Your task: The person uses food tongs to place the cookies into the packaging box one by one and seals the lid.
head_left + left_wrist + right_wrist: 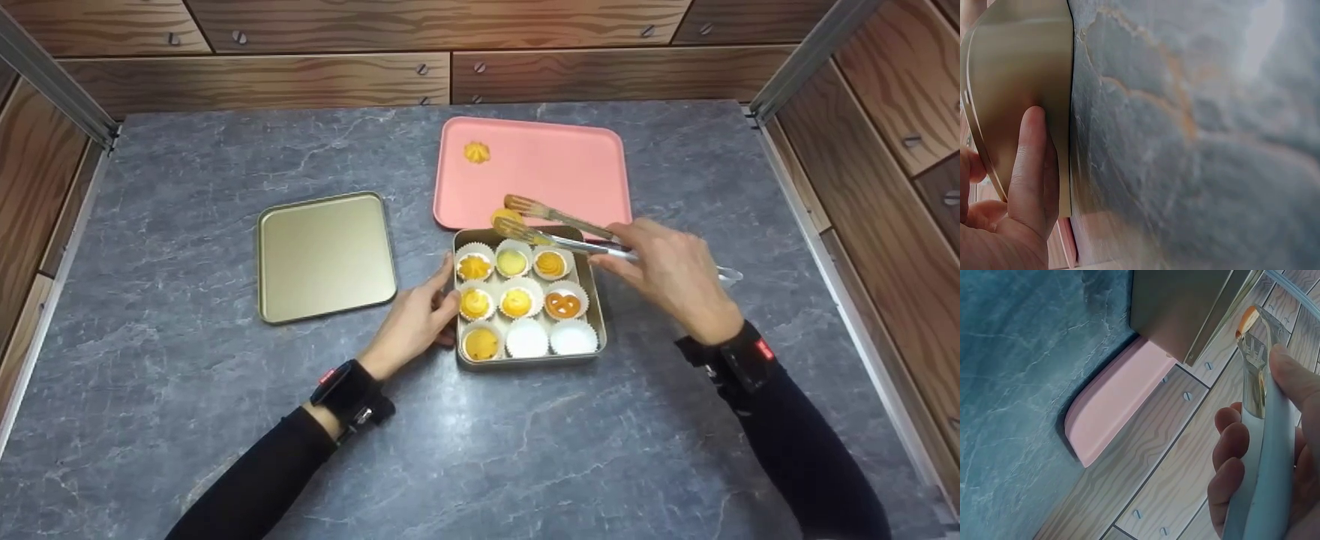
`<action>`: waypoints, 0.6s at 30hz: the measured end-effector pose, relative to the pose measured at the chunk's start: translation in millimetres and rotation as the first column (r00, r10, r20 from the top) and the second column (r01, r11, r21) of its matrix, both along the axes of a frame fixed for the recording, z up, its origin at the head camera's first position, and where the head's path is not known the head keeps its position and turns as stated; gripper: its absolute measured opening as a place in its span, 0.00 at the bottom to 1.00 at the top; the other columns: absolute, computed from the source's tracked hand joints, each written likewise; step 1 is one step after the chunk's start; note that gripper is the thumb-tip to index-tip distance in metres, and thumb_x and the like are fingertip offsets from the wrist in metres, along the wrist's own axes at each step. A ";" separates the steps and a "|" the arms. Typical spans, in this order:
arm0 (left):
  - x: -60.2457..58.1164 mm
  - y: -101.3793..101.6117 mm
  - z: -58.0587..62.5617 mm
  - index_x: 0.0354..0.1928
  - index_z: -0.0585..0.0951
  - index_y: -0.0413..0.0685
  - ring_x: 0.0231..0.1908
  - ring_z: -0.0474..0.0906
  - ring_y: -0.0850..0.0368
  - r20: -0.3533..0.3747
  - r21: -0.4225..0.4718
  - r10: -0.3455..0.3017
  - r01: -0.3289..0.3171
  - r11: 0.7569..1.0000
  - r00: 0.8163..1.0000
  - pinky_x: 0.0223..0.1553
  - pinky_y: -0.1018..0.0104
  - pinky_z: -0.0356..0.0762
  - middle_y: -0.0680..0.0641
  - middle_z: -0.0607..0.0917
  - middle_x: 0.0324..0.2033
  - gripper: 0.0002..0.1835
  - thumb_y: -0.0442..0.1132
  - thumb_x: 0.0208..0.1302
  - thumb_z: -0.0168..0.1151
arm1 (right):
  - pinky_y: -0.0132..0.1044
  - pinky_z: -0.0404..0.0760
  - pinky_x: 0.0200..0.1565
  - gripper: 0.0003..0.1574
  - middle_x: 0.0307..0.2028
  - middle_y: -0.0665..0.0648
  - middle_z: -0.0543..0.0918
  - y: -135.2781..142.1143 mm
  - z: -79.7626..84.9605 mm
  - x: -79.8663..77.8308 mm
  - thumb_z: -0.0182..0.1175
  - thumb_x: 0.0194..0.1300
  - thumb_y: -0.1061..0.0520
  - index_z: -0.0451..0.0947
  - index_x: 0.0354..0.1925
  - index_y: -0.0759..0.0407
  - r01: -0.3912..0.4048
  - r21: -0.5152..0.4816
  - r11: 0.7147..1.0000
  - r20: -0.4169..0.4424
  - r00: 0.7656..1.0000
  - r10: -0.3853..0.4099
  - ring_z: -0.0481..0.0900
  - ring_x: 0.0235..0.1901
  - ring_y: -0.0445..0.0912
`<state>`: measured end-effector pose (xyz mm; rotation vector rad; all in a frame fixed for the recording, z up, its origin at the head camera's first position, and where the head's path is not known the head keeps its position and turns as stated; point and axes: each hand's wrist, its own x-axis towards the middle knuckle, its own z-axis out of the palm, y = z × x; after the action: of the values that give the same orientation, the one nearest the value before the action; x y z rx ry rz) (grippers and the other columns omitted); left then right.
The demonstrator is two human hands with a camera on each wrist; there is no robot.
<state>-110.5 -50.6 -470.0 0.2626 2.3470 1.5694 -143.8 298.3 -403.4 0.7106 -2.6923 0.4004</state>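
A square gold tin (529, 361) stands in the middle of the table, lined with white paper cups in three rows. Most cups hold yellow or orange cookies (517, 301); two front cups (527, 339) show only white. My left hand (414, 322) rests against the tin's left side, one straight finger (1030, 163) pressing its wall in the left wrist view. Above the tin's back edge, metal tongs (585, 246) are gripped in my right hand (675, 274). Between the tong tips is a round yellow cookie (506, 215), its orange edge (1248, 320) showing in the right wrist view.
Behind the tin lies a pink tray (562, 165) with one star-shaped cookie (476, 152) at its back left. A flat gold lid (326, 259) is on the table to the left. Wood-patterned panels (337, 79) border the back and sides.
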 end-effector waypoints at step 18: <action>-0.2 -0.3 -1.5 0.81 0.53 0.52 0.22 0.83 0.50 -0.028 -0.002 0.006 -0.006 1.000 1.000 0.24 0.62 0.89 0.45 0.81 0.30 0.36 0.39 0.78 0.57 | 0.33 0.75 0.18 0.26 0.31 0.50 0.84 27.0 16.6 33.9 0.75 0.58 0.43 0.88 0.50 0.54 -0.116 0.048 0.992 0.055 0.992 0.114 0.73 0.20 0.38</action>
<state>-110.7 -50.9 -471.6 0.2796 2.3725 1.5760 -109.9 325.3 -386.7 0.8849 -2.7277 0.3842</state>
